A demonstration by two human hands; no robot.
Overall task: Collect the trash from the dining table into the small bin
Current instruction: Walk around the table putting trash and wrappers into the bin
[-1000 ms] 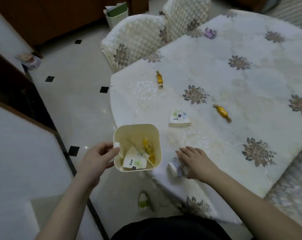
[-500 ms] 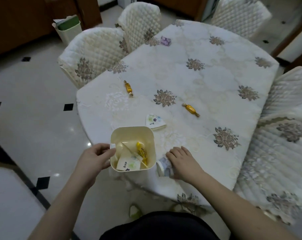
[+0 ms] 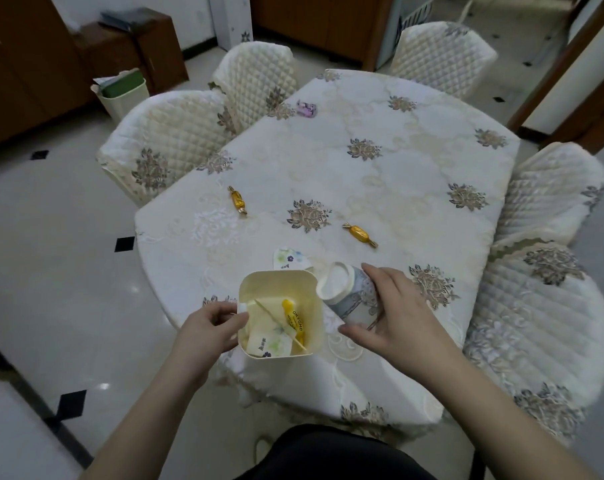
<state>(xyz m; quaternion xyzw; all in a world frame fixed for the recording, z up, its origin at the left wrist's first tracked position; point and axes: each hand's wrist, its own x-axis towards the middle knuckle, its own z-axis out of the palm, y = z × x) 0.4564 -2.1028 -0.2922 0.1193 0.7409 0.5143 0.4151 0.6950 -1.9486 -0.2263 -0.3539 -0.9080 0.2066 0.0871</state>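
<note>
My left hand [image 3: 207,328] grips the left wall of the small cream bin [image 3: 282,285], held over the near edge of the dining table [image 3: 415,161]. Inside lie a yellow sachet [image 3: 295,321], a folded printed paper and a thin stick. In my right hand [image 3: 396,308] is a patterned paper cup [image 3: 349,296], tipped on its side, its open mouth against the bin's right rim. On the cloth lie a printed paper piece [image 3: 288,258], two gold-wrapped candies [image 3: 237,199] [image 3: 358,233] and a purple wrapper [image 3: 307,108] far off.
Quilted chairs stand around the table: two at the far left [image 3: 165,140], one at the back [image 3: 439,53], two on the right [image 3: 550,306]. A larger bin [image 3: 120,95] stands on the tiled floor by wooden cabinets at the back left.
My right hand has lifted the paper cup off the table edge and tilted it toward the bin. The view has swung up and right, showing more of the table.
</note>
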